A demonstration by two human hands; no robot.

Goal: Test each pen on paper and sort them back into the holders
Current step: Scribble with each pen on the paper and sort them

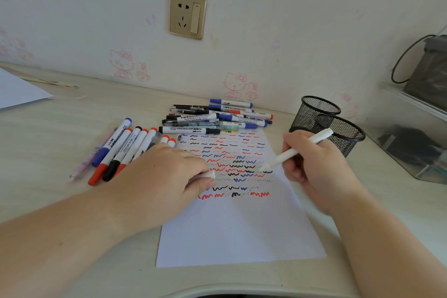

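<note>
While the right hand (312, 164) curls its fingers (294, 150) round a white pen (297, 150) in a writing grip, the pen slants down to the left so that its tip meets the paper (242, 230) at the right end of a row of squiggles; that angle suits making one more test mark. The left hand (164, 176) lies palm down on the sheet's left edge, which looks meant to pin the paper against the drag of the tip. Its fingers (200, 186) are curled and pinch a small white piece, probably the pen's cap (208, 174), kept ready for closing the pen afterwards.

Rows of red, blue and black squiggles cover the upper half of the sheet; the lower half is blank, so there is room for further tests. To the left, a fanned group of markers (118, 150) lies on the tabletop (60, 128), partly under the left hand. Beyond the top of the sheet a heap of pens and whiteboard markers (215, 118) lies near the wall. Two black mesh holders (326, 121) stand just behind the right hand, touching each other; no pens can be seen standing in them, so the sorting seems not yet begun.
</note>
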